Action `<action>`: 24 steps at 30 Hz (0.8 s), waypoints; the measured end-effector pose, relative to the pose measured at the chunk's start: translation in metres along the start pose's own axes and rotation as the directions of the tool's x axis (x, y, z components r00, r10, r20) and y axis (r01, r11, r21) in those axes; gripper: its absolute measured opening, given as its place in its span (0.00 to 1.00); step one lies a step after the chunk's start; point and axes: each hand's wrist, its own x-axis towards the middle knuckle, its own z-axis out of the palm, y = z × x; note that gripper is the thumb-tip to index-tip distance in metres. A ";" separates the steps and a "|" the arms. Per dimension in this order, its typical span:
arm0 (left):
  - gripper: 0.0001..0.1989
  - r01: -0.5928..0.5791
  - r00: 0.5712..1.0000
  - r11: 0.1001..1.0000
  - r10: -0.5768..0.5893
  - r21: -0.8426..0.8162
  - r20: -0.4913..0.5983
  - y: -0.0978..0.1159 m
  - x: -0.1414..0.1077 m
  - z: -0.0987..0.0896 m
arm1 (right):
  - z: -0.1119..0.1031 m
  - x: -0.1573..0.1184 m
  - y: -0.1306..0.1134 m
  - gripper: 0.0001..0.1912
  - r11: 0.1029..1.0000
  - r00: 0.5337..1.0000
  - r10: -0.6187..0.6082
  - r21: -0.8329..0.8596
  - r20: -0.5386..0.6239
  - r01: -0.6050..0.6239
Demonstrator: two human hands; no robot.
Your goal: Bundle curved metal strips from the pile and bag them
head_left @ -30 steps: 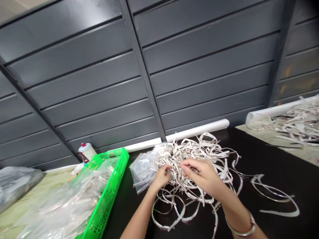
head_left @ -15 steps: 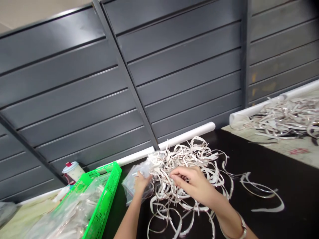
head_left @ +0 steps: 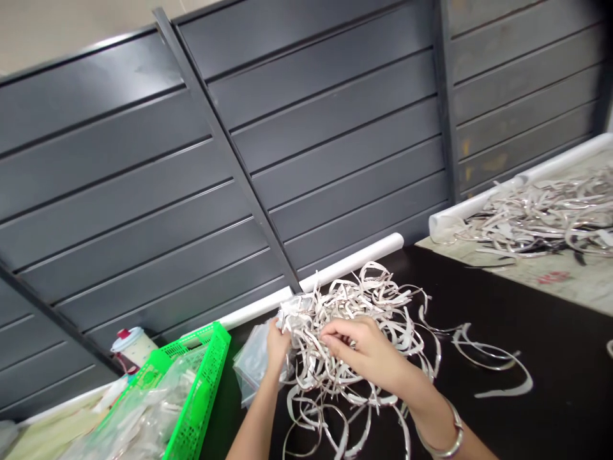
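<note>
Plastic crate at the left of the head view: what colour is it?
Bright green; the crate shows best in the head view.

The big pile sits in the middle of the clock.
The big pile is on the table. Flat bags lie beside it at 9 o'clock. The basket, with full bags in it, is at 8, and the cup is past it at 9. A tube and the wall are behind at 12. Another pile is at 2, and loose strips are at 3.
</note>
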 end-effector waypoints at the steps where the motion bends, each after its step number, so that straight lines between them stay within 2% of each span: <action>1: 0.24 -0.045 0.999 0.998 0.044 -0.047 -0.023 0.011 -0.001 -0.003 | 0.000 0.000 0.000 0.11 1.000 1.000 0.000 -0.004 0.002 0.000; 5: 0.23 -0.257 0.966 0.941 0.257 -0.219 -0.028 0.058 -0.007 -0.014 | 0.000 0.002 0.002 0.11 0.999 1.000 0.001 -0.033 0.009 -0.001; 8: 0.19 -0.349 0.919 0.880 0.389 -0.323 0.065 0.084 -0.020 -0.014 | 0.000 0.002 0.004 0.11 0.997 1.000 0.008 -0.079 -0.007 -0.009; 11: 0.15 -0.370 0.848 0.828 0.486 -0.421 0.211 0.096 -0.037 -0.010 | -0.002 0.003 0.007 0.12 0.992 0.999 0.009 -0.124 -0.045 -0.015; 13: 0.14 -0.367 0.791 0.798 0.538 -0.477 0.291 0.095 -0.047 -0.010 | -0.003 0.004 0.009 0.11 0.990 0.997 -0.002 -0.139 -0.073 -0.008; 15: 0.14 -0.339 0.758 0.772 0.563 -0.538 0.330 0.090 -0.055 -0.014 | -0.005 0.005 0.011 0.11 0.988 0.996 -0.004 -0.156 -0.092 -0.010; 17: 0.16 -0.254 0.773 0.752 0.536 -0.608 0.339 0.083 -0.061 -0.021 | -0.005 0.006 0.013 0.11 0.983 0.996 0.008 -0.185 -0.090 -0.024; 20: 0.20 -0.118 0.839 0.730 0.436 -0.673 0.326 0.067 -0.069 -0.034 | -0.002 0.008 0.015 0.12 0.970 0.998 0.019 -0.240 -0.066 -0.034; 22: 0.21 -0.110 0.873 0.749 0.387 -0.653 0.296 0.055 -0.073 -0.044 | 0.000 0.009 0.017 0.13 0.958 0.999 0.026 -0.285 -0.026 -0.033; 24: 0.20 -0.152 0.899 0.818 0.347 -0.555 0.267 0.040 -0.076 -0.053 | 0.004 0.009 0.018 0.13 0.942 0.998 0.045 -0.335 0.047 -0.026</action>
